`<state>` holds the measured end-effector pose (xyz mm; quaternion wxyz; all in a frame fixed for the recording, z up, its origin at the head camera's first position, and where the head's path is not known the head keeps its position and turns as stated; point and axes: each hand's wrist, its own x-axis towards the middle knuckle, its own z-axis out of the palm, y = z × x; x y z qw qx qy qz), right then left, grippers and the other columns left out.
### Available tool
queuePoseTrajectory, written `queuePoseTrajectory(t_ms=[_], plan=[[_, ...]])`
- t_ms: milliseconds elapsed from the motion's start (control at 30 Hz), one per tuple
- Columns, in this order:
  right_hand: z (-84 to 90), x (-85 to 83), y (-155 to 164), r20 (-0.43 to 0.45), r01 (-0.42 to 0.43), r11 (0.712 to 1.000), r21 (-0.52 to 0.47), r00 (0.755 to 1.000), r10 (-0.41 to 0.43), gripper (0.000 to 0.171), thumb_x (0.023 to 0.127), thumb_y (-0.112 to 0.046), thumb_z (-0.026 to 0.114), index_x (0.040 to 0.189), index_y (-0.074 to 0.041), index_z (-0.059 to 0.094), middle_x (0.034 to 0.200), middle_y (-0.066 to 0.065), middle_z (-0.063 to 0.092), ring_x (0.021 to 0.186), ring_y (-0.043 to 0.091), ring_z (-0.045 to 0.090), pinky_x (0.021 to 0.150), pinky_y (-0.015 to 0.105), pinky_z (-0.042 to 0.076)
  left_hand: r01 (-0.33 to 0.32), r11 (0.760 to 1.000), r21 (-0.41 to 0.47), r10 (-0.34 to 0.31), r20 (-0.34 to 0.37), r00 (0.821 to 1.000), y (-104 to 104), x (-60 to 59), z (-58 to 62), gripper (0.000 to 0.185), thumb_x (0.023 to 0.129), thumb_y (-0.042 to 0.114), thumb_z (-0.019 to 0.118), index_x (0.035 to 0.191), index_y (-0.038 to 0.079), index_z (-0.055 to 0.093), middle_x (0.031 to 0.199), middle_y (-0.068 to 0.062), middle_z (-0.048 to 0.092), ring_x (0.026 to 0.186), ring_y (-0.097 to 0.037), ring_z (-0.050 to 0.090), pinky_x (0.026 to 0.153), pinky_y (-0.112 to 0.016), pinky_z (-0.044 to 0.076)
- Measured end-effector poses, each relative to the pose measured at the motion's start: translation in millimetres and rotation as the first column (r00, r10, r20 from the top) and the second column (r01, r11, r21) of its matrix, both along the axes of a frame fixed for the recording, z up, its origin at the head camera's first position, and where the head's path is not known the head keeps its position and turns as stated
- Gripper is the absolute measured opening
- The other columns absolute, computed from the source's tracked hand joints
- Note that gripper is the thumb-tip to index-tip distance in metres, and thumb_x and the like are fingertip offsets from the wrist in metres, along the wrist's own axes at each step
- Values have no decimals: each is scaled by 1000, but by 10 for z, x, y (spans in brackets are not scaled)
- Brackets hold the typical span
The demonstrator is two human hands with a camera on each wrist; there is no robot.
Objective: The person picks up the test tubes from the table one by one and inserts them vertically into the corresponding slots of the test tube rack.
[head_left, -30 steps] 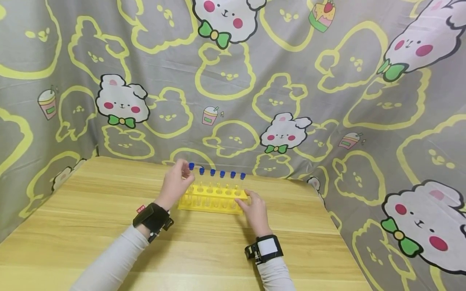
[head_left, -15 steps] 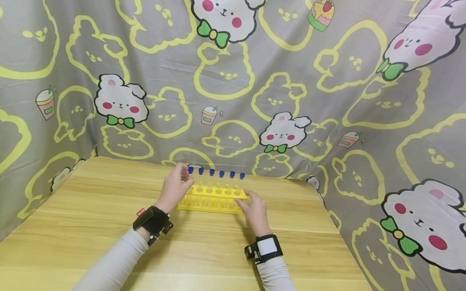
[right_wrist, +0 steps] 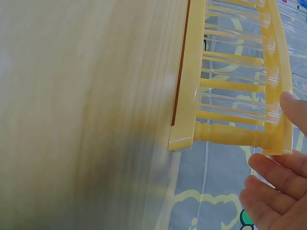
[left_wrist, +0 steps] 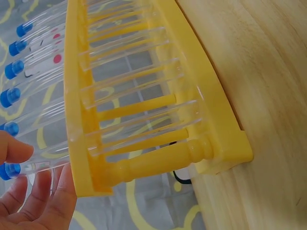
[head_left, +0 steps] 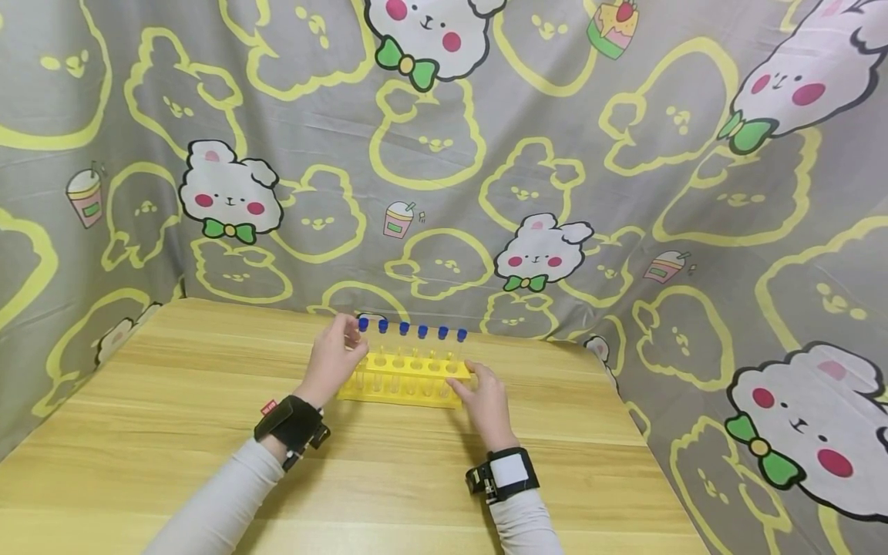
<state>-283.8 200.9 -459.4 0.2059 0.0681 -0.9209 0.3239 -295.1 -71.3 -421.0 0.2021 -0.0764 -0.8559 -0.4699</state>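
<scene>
A yellow test tube rack [head_left: 405, 399] stands on the table with several clear test tubes upright in it, each with a blue cap. My left hand [head_left: 331, 356] is at the rack's left end, thumb and fingers on either side of the leftmost test tube [left_wrist: 41, 165], close by its blue cap [left_wrist: 10, 171]. In the left wrist view the lower part of that tube sits within the rack. My right hand [head_left: 488, 401] holds the rack's right end at the upper plate [right_wrist: 284, 76], thumb on one side and fingers at the end. Its finger contact is partly hidden in the head view.
The wood-grain table [head_left: 388, 493] extends around the rack. Its back edge meets a grey curtain [head_left: 444, 208] printed with rabbits, close behind the rack. Each wrist carries a black strap [head_left: 513, 470] with a small camera.
The leftmost test tube has come down a little, level with its neighbours, and my left hand has lowered with it, then slightly further. My right hand and the rack have stayed in place.
</scene>
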Motion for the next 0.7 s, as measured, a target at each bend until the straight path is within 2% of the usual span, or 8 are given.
queuePoseTrajectory(t_ms=[233, 533, 700], plan=[[6, 15, 2, 20, -3, 1000, -10, 1000, 3, 56, 82, -34, 75, 124, 1, 62, 126, 21, 64, 121, 37, 59, 102, 47, 48, 5, 1000, 20, -6, 15, 1000, -5, 0, -33, 33, 85, 6, 64, 115, 0, 52, 102, -16, 62, 92, -29, 65, 80, -41, 56], [15, 28, 10, 36, 5, 1000, 0, 999, -5, 57, 83, -35, 74, 126, 0, 61, 128, 21, 63, 122, 37, 58, 102, 46, 48, 14, 999, 36, -16, 44, 999, 5, 16, -23, 38, 84, 6, 64, 119, 0, 51, 105, -16, 62, 95, -29, 65, 83, -41, 55], [4, 43, 28, 38, 7, 1000, 15, 999, -8, 57, 83, -35, 73, 127, -1, 60, 129, 20, 62, 123, 36, 58, 102, 47, 48, 41, 997, 61, -45, 68, 997, -6, 61, 2, 40, 85, 9, 66, 121, 2, 50, 110, -16, 61, 101, -30, 62, 87, -42, 55]])
